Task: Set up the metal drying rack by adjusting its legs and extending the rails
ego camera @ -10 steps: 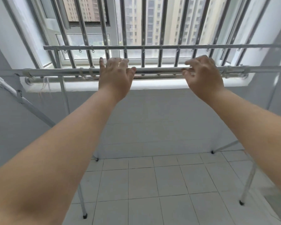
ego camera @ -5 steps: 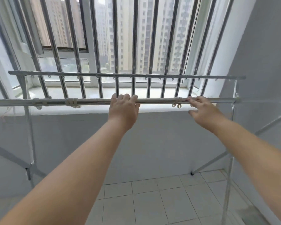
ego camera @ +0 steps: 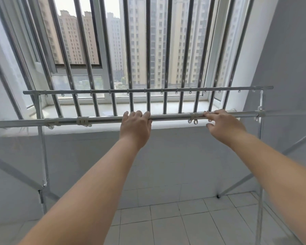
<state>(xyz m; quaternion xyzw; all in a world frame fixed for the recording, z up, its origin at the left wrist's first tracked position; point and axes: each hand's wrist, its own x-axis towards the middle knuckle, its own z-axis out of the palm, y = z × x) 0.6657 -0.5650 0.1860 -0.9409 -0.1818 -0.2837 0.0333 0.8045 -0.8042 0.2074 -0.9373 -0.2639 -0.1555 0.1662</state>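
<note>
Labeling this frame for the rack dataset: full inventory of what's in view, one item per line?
near rail: 1, silver metal, horizontal across the middle, both hands on it
far rail: 1, silver, horizontal nearer the window, small hook rings hanging along it
clips on near rail: a few whitish ones, left of the hands and by the right hand; exact count unclear
rack legs: silver uprights and diagonals, left and right edges
window bars: many, silver, vertical, behind the rack
window sill: 1, white, below the bars
floor tiles: pale grey, bottom
apartment towers: several, beige, outside
left hand: fingers curled over the near rail, centre
right hand: fingertips on the near rail, thumb below
</note>
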